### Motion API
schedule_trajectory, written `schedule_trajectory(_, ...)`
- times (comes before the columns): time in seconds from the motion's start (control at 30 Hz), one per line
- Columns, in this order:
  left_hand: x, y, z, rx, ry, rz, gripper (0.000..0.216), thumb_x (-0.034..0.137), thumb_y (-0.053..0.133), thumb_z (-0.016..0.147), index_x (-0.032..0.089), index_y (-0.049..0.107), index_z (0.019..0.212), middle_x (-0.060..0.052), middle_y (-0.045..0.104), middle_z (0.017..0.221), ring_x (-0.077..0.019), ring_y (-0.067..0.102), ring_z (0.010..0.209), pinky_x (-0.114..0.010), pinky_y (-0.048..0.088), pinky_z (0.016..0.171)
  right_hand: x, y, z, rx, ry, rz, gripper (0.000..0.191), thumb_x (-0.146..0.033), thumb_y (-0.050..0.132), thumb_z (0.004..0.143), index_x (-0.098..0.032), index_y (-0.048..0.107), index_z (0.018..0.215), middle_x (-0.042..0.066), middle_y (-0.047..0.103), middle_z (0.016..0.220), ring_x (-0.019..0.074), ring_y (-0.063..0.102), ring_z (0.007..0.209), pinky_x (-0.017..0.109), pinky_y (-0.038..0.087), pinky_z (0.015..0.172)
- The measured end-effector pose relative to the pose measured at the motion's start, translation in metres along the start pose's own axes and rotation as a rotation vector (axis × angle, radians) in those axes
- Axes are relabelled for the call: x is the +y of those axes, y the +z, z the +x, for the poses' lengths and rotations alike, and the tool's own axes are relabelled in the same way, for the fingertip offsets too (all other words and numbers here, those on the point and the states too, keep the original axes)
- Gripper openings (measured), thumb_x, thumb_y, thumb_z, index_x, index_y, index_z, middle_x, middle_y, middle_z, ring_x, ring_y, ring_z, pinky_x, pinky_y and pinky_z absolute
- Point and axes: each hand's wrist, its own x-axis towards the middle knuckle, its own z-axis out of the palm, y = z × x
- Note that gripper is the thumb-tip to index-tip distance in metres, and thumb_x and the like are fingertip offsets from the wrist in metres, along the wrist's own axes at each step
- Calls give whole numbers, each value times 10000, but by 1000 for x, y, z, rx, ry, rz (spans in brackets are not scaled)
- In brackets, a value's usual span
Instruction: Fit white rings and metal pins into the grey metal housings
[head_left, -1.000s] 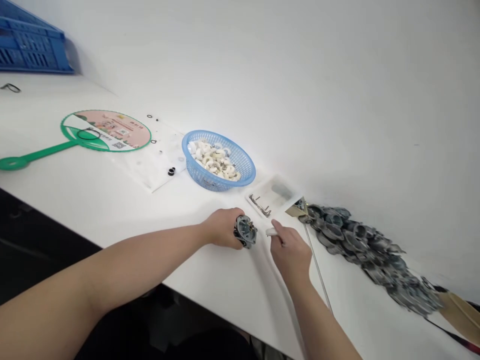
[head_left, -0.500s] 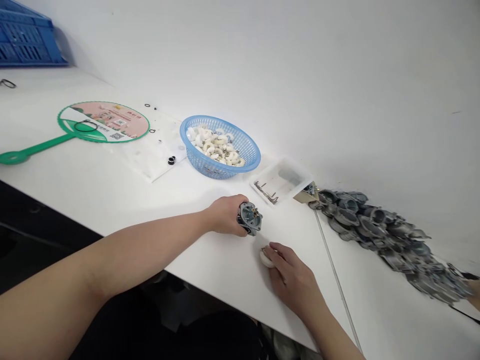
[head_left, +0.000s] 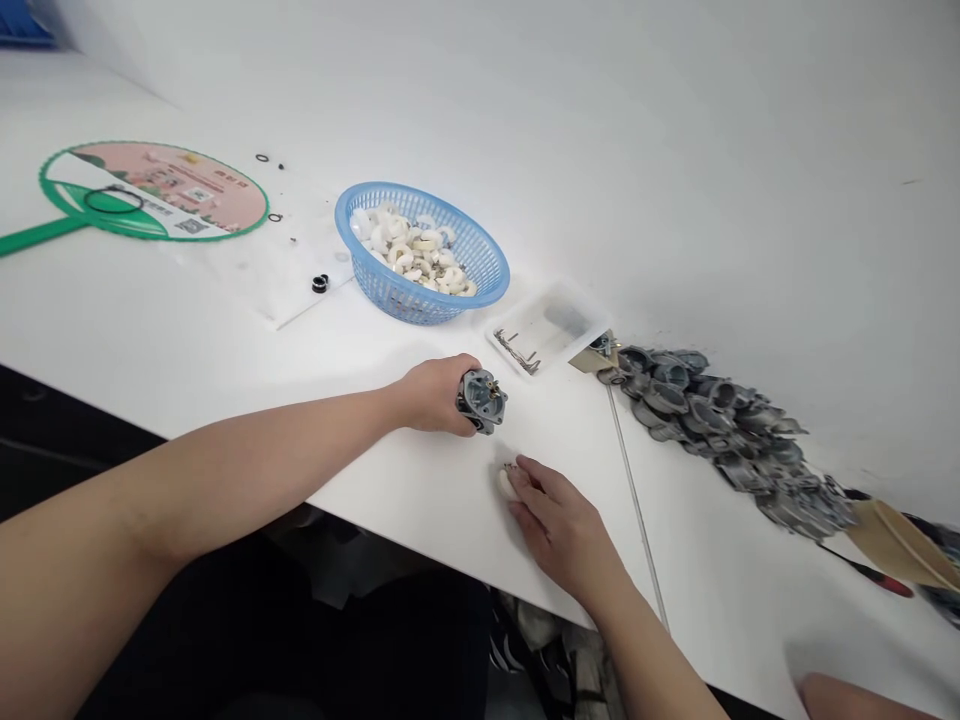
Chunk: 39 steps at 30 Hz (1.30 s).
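My left hand (head_left: 435, 393) is wrapped round a grey metal carburetor body (head_left: 484, 402), its open bowl facing up towards me with small brass parts inside. Just below and to the right, my right hand (head_left: 566, 530) pinches a white carburetor float (head_left: 506, 484) between thumb and fingers, low over the white table (head_left: 420, 500). A small gap separates the float from the carburetor body. Fingers partly cover the float. Beyond my hands, a blue plastic basket (head_left: 420, 312) holds many similar white floats.
A clear plastic tray (head_left: 551, 330) contains thin metal pins. Many grey carburetor bodies (head_left: 705, 425) are heaped at right, near a red-handled tool (head_left: 892, 586) and another person's arm (head_left: 847, 697). At left lie a green-rimmed fan (head_left: 217, 195) and small black rings (head_left: 320, 284).
The view has shifted, so the table contents sit higher and further left. My right hand has turned the float slightly. The other person's arm has left the heap and shows lower right.
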Motion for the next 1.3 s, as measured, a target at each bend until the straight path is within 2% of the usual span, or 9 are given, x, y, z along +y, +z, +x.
schedule_trajectory(0.1, 1, 0, 0, -3, -1, -3, 669, 374, 725, 508, 251, 440, 1101, -2, 608, 1010, -220, 573, 897, -309, 475, 740, 2, 7, -3, 100, -15, -3, 223, -160, 505, 837, -168, 595, 1041, 136, 574, 1121, 218, 593, 984, 348, 553, 786)
schedule_trajectory(0.27, 1, 0, 2, 2, 1, -2, 666, 388, 725, 505, 248, 445, 1093, -3, 610, 1008, -224, 577, 895, -313, 471, 754, -1, 8, 3, 171, 34, 11, 158, -176, 528, 819, -188, 603, 958, 116, 586, 1106, 208, 614, 942, 335, 565, 737)
schedule_trajectory(0.43, 4, -2, 1, -7, 11, -12, 662, 396, 718, 516, 241, 443, 1098, -6, 612, 995, -224, 578, 892, -303, 467, 752, -11, -2, 38, 421, 108, 42, 86, -218, 583, 790, -195, 619, 864, 81, 639, 999, 195, 636, 867, 316, 555, 736)
schedule_trajectory(0.5, 6, -3, 1, -11, 18, -8, 644, 399, 709, 528, 244, 443, 1094, -2, 612, 988, -220, 582, 881, -297, 468, 734, -17, -5, 56, 473, 132, 46, 75, -231, 589, 789, -195, 624, 846, 80, 646, 971, 196, 637, 864, 322, 547, 758)
schedule_trajectory(0.7, 7, -3, 5, -36, -39, 15, 622, 413, 727, 508, 242, 462, 1044, -5, 621, 956, -225, 597, 836, -290, 471, 673, -31, -5, 92, 441, 196, 28, 124, -295, 553, 805, -209, 642, 802, 78, 642, 949, 208, 627, 864, 335, 539, 732)
schedule_trajectory(0.9, 10, -5, 4, -33, -17, 13, 552, 385, 720, 520, 250, 477, 997, 8, 623, 934, -218, 598, 812, -285, 464, 643, -32, -5, 94, 504, 184, 11, 94, -261, 577, 790, -200, 648, 794, 77, 646, 931, 203, 628, 849, 320, 534, 723)
schedule_trajectory(1.03, 12, -7, 4, -37, -11, 36, 505, 397, 710, 524, 243, 487, 951, 4, 620, 920, -213, 596, 790, -281, 452, 619, -30, -5, 96, 460, 185, -12, 117, -280, 558, 793, -208, 648, 778, 73, 648, 954, 204, 632, 853, 321, 538, 707)
schedule_trajectory(1.17, 12, -6, 5, -33, 4, 34, 501, 397, 705, 524, 245, 483, 947, 9, 618, 908, -204, 591, 779, -277, 450, 618, -27, -4, 99, 472, 203, -8, 105, -300, 580, 763, -215, 636, 742, 61, 665, 954, 213, 642, 847, 333, 540, 718)
schedule_trajectory(1.3, 12, -6, 6, -43, -5, 17, 482, 371, 704, 517, 248, 483, 927, 9, 620, 907, -204, 591, 775, -276, 445, 608, -28, -2, 99, 456, 311, 34, 186, -329, 570, 741, -216, 617, 882, 58, 680, 915, 226, 647, 820, 336, 531, 684)
